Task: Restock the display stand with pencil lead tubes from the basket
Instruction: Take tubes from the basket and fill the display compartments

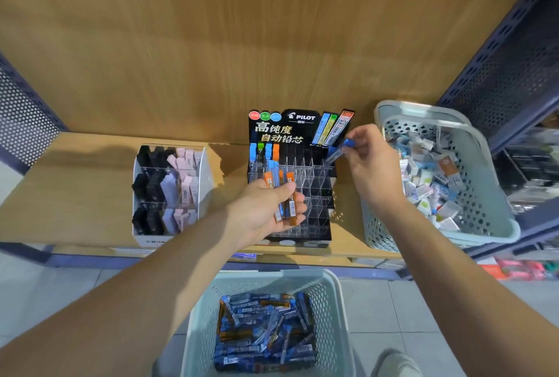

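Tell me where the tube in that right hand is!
In the head view it is right of centre: the blue-capped tube, pinched by the right hand, tilts over the back right slots of the display stand, just left of the shelf basket.

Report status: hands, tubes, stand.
Left hand grips bundle of tubes at display stand. Right hand pinches blue-capped tube, tip at the stand's back right. Nothing blocking.

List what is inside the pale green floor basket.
The pale green perforated plastic basket holds a loose pile of blue and orange pencil lead tubes. The pile hides its bottom and whatever lies beneath.
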